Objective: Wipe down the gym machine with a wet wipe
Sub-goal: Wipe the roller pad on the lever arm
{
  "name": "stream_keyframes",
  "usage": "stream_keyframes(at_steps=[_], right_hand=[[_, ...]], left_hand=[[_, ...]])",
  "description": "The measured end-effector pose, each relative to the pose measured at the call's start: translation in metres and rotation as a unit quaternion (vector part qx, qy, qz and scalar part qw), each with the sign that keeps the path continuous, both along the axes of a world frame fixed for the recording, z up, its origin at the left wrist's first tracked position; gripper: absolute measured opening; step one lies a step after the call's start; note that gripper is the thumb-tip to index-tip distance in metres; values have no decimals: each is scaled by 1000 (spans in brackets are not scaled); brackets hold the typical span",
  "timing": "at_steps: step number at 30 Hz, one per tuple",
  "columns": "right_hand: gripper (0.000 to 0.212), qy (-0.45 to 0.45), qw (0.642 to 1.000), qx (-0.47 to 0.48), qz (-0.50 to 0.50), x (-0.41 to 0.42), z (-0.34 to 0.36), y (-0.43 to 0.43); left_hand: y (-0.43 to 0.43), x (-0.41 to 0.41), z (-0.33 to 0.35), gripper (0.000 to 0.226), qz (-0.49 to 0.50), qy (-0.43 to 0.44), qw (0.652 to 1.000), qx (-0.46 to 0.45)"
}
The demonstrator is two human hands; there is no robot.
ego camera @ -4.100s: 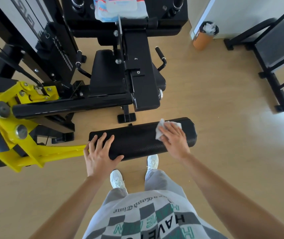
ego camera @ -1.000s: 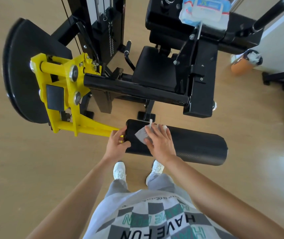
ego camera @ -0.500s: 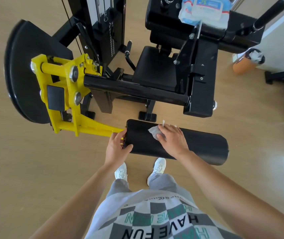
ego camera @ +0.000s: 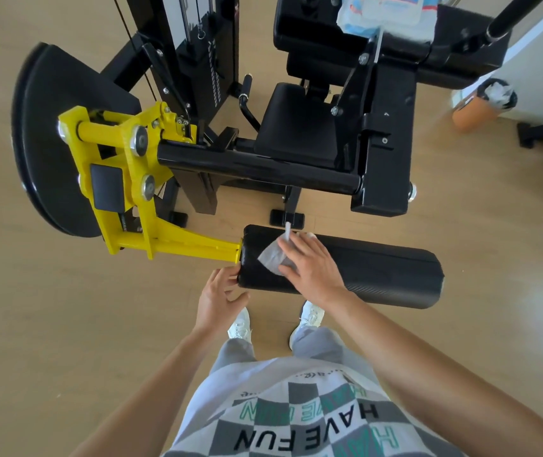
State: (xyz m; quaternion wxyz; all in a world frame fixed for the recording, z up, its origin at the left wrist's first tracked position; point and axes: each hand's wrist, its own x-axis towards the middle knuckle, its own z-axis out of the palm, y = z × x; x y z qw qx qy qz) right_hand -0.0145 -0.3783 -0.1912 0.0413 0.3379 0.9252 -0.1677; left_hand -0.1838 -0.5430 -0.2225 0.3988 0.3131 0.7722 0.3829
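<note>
Left hand sits at the near left end of the black roller pad, fingers loosely spread and relaxed. Its fingertips touch the pad's end face, its thumb lies just below the near edge, and it has hold of nothing. Right hand lies flat on top of the pad near that same end, fingers straight, pressing a white wet wipe against the surface. Part of the wipe shows to the left of the fingers, and a thin strip sticks up at the far side. Below the hands, a pair of white sneakers stands on the wooden floor.

The pad runs left to right and joins a yellow lever arm at its left end. That arm rises to a yellow pivot bracket beside a large black curved plate on the left. A black crossbar runs right from the bracket. Beyond it are the black seat and, to the left, the weight stack. A pack of wet wipes rests on the far padded part of the machine. At the far right, an orange bin holding crumpled white material stands on the floor by a white wall.
</note>
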Motion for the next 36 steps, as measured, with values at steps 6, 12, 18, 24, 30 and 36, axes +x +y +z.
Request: stream_keyframes(at_steps=[6,12,18,24,30,36], right_hand=[[49,1,992,23,-120,49,0,4],[56,27,994,0,-103,18,-1,-15],[61,20,996,5,-88,36,-3,-12],[55,-3,983,12,-185,52,-3,1],[52,-9,995,-25,-100,5,-1,-7],[51,0,999,-32,-17,-37,2,-28]], left_hand=[[12,-10,12,36,-7,77,995,-69],[49,-4,24,76,-24,108,994,-6],[44,4,15,74,-20,133,991,5],[28,15,18,75,9,98,995,16],[7,20,16,68,18,41,998,33],[-4,12,12,63,5,-12,1000,25]])
